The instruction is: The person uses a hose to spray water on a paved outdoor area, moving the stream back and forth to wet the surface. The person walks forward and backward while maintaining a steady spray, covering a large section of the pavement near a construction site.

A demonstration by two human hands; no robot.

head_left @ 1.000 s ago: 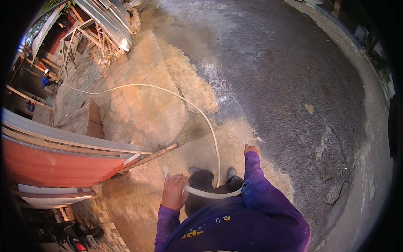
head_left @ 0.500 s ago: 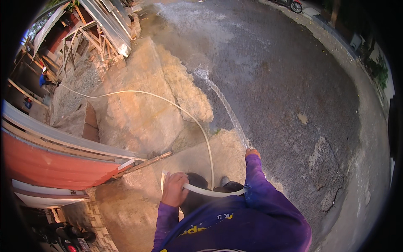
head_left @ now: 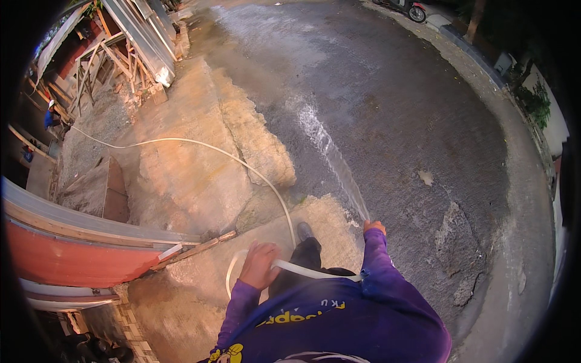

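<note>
A pale water hose (head_left: 315, 274) crosses in front of my body, passing from one hand to the other. My left hand (head_left: 260, 265) is closed around it near my waist, and a loop of hose hangs beside that hand. Farther forward on the right, my right hand (head_left: 374, 227) grips the hose's outlet end, which is mostly hidden by the fingers. A broad stream of water (head_left: 339, 163) shoots from there, forward and slightly left, onto the dark wet pavement (head_left: 423, 115). My dark shoe (head_left: 305, 230) is on the concrete just ahead of the left hand.
Behind, the hose runs over broken tan concrete (head_left: 187, 163) toward a person in blue (head_left: 52, 116) at far left. A red wall (head_left: 78, 251), wooden frames (head_left: 115, 60) and a wooden strip (head_left: 200, 247) lie left. A motorcycle (head_left: 414, 11) stands at the far right.
One leg has stepped forward, so a shoe and trouser leg now show ahead of me. My right hand and the water stream have shifted slightly right, and the stream looks wider.
</note>
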